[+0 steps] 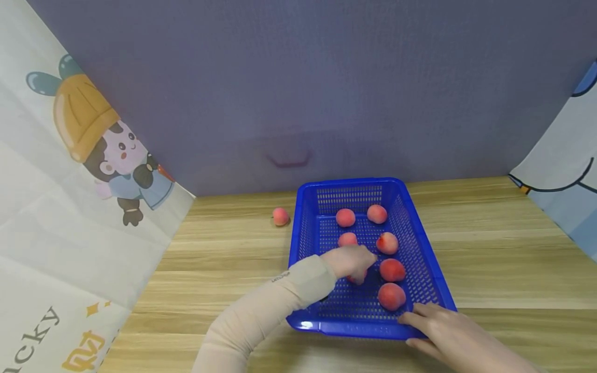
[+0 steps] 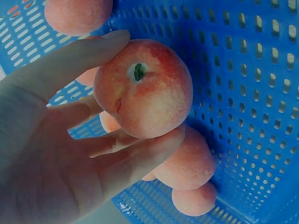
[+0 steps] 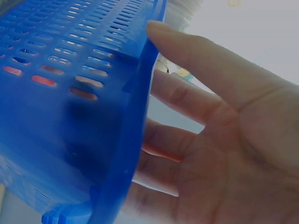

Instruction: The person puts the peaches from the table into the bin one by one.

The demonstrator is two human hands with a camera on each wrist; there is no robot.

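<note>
My left hand reaches down into a blue plastic basket and grips a peach between thumb and fingers. That peach has red and yellowish skin, and its green stem spot faces the left wrist camera. From above, the hand mostly hides it. Several other peaches lie in the basket, including one near the front and one toward the back. My right hand holds the basket's rim at the near right corner, its fingers over the edge and the thumb on the outer side.
Outside the basket, on its left, a small pink-red peach lies on the wood-grain table. A grey-purple panel stands behind the table. Printed white cloth hangs at the left, and another printed cloth at the right.
</note>
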